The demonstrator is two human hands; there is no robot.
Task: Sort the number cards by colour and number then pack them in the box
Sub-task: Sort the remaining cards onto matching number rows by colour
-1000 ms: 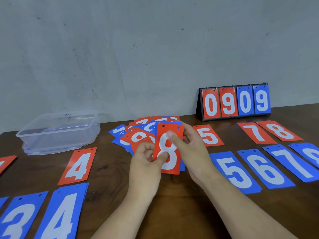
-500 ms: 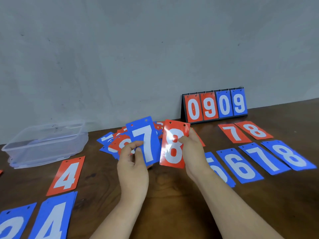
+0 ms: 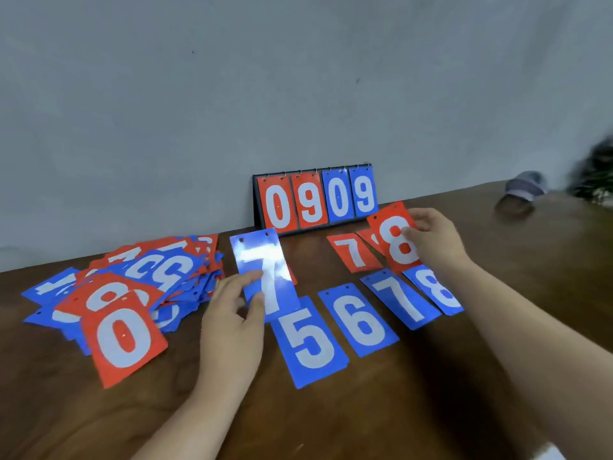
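Table (image 3: 431, 410) first: dark, smooth-looking wood, so laid cards could skate if nudged. The box isn't in view, so packing looks far off; sorting is prob. the step in hand.

Unsorted pile (image 3: 159, 277) on the L is big & loose, reds & blues mixed, w/ a red 0 (image 3: 122, 336) on top at the near edge. The L forearm passes just beside it, so a careless sweep could spill it into the sorted area.

Flip scoreboard (image 3: 315, 200) stands at the back by the wall, reading 0909. The R hand works just in front of it & could knock it.

Blue row near centre: blue 5 (image 3: 310, 340), blue 6 (image 3: 358, 318), laid blue 7 (image 3: 401, 297), blue 8 (image 3: 438, 290), edges close together. Red 7 (image 3: 353, 252) lies behind them.

R hand (image 3: 438, 240) pinches a red 8 (image 3: 394, 240) by its R edge, tilted over a red card whose digit is hidden. Dropped askew, it could cover the red 7 or the blue 8's corner & muddle the rows.

L hand (image 3: 232, 327) pinches the held blue 7 (image 3: 262, 263) low down, btwn thumb & fingers, lifted above the blue 5. Glare washes its face, so a misread is possible. Its match lies 2 cards over; reaching across could drag the 5 or 6.
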